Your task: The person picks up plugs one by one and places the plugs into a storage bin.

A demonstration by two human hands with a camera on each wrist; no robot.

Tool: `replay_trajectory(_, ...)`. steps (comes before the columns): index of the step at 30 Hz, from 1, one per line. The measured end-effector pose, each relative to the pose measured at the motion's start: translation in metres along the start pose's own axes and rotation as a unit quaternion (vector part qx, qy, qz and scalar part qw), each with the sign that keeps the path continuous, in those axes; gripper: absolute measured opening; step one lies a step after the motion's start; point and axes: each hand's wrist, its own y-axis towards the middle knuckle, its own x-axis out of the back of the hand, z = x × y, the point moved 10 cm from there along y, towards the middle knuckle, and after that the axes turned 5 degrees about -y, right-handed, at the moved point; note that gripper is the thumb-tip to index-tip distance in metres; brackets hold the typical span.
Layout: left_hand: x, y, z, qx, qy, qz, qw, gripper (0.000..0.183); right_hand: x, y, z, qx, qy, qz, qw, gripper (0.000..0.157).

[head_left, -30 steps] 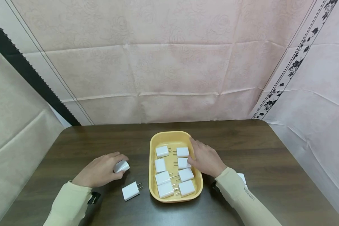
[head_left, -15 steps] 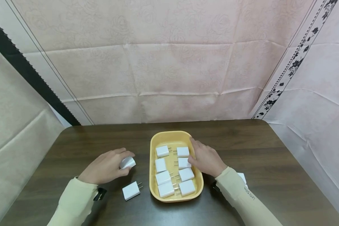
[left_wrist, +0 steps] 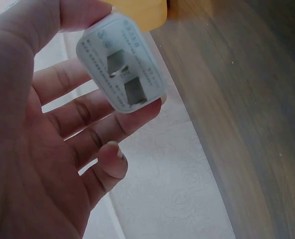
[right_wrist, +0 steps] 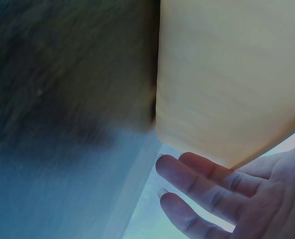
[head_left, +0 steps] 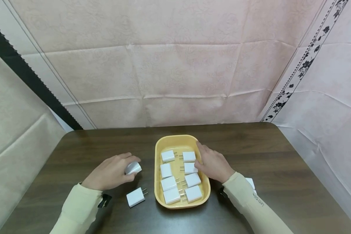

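In the head view my left hand (head_left: 112,172) is held left of the tray, pinching a white charger plug (head_left: 133,167) between thumb and fingers. The left wrist view shows the face of this charger plug (left_wrist: 120,62), with two flat metal prongs and small print; the other fingers are spread loosely below it. My right hand (head_left: 214,162) holds the right rim of a yellow tray (head_left: 175,140), thumb over the edge and fingers along the outside. Two columns of white charger plugs (head_left: 193,194) lie in the tray, prongs mostly toward the middle.
Another charger plug (head_left: 135,197) lies on the dark wooden table (head_left: 111,139), left of the tray, prongs to the right. Something white (head_left: 250,184) is partly hidden behind the right sleeve. Pale patterned cloth (head_left: 175,71) hangs behind the table.
My left hand has moved a little to the right with the charger plug, then nearly stopped. The right hand and the tray have stayed in place.
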Motion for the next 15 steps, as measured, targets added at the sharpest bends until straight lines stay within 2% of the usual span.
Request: replay_trajectory(15,0.0009,0.0044,-0.0045,0.008,0.002,0.003,1.0000,0.042,0.0014,-0.0002,0.0014,0.007,0.002,-0.001,1.000,0.074)
